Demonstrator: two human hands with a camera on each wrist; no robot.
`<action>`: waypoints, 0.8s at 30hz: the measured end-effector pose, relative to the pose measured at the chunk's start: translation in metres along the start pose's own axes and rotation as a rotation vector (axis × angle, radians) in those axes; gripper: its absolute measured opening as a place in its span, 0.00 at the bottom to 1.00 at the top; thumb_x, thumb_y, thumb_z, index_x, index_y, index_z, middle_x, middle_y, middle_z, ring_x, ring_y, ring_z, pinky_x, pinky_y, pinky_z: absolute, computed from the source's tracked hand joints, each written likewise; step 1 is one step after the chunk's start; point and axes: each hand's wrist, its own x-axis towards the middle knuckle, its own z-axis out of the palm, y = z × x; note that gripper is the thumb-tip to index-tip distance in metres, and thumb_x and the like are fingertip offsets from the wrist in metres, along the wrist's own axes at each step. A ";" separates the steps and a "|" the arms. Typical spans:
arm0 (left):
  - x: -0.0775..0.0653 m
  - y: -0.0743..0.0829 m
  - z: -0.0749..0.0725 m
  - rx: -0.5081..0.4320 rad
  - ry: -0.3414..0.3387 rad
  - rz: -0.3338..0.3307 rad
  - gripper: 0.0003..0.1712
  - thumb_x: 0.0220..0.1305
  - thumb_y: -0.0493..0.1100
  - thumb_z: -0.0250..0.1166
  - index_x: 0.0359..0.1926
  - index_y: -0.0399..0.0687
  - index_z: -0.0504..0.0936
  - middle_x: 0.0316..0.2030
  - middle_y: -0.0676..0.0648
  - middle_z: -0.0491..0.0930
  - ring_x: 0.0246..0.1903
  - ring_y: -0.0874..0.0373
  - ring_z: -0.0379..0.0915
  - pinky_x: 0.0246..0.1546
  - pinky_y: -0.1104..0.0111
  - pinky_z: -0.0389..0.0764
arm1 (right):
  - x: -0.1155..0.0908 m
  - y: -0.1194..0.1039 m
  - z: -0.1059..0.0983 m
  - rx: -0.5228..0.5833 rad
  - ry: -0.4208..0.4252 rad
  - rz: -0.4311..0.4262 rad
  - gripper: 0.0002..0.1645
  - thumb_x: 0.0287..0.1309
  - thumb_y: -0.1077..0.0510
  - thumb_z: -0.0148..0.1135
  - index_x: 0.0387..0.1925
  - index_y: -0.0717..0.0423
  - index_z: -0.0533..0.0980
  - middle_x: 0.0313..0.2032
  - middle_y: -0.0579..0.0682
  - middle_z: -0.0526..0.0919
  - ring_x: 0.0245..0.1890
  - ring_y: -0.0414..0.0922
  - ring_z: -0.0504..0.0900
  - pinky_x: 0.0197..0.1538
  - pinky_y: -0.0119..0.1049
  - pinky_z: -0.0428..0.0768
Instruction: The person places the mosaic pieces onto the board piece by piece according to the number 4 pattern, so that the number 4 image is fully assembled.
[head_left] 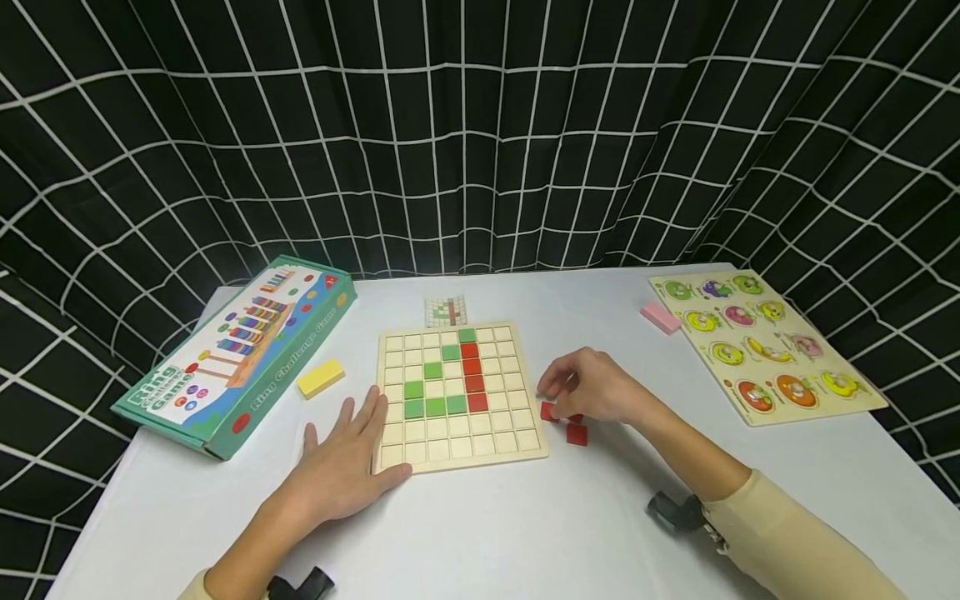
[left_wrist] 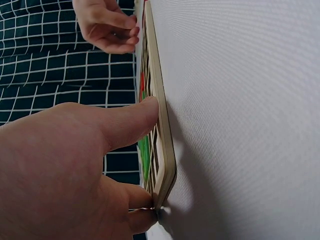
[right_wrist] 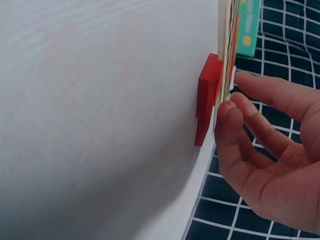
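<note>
A light wooden grid board (head_left: 487, 447) lies flat on the white table. Green square tiles (head_left: 432, 371) and a column of red square tiles (head_left: 474, 383) fill some of its cells. My left hand (head_left: 337, 471) rests at the board's near-left corner, fingers spread along the left side and thumb (left_wrist: 145, 114) on the near edge. Right of the board lie a few loose red tiles (head_left: 577, 434), also in the right wrist view as red squares (right_wrist: 207, 90). My right hand (head_left: 596, 387) hovers close over them, fingers loosely bent, with nothing visible between thumb and fingertips.
A small printed pattern card (head_left: 446, 312) lies just beyond the board. To the left are a yellow block (head_left: 321, 379) and a green game box (head_left: 240, 350). At the right, a pink block (head_left: 660, 317) sits beside a fruit puzzle board (head_left: 765, 346). A gridded black curtain (head_left: 480, 167) hangs behind.
</note>
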 end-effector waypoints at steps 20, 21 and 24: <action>0.000 0.000 0.000 -0.001 0.003 0.000 0.58 0.68 0.68 0.64 0.83 0.41 0.50 0.84 0.42 0.43 0.82 0.32 0.37 0.67 0.20 0.39 | 0.001 -0.002 0.009 -0.182 0.028 -0.012 0.15 0.40 0.70 0.79 0.31 0.51 0.87 0.28 0.47 0.84 0.32 0.43 0.79 0.36 0.35 0.78; 0.000 0.000 0.000 -0.003 0.003 -0.001 0.58 0.68 0.68 0.64 0.83 0.41 0.50 0.84 0.42 0.43 0.82 0.32 0.37 0.67 0.20 0.39 | 0.002 -0.002 0.009 -0.191 0.030 -0.015 0.15 0.40 0.70 0.78 0.31 0.51 0.87 0.28 0.47 0.84 0.32 0.43 0.79 0.36 0.35 0.78; 0.000 0.000 0.000 -0.008 0.003 -0.002 0.58 0.68 0.68 0.64 0.83 0.40 0.51 0.84 0.42 0.44 0.82 0.32 0.37 0.67 0.20 0.39 | 0.002 -0.003 0.009 -0.201 0.034 -0.020 0.16 0.39 0.71 0.77 0.30 0.50 0.87 0.27 0.46 0.84 0.33 0.44 0.78 0.36 0.36 0.78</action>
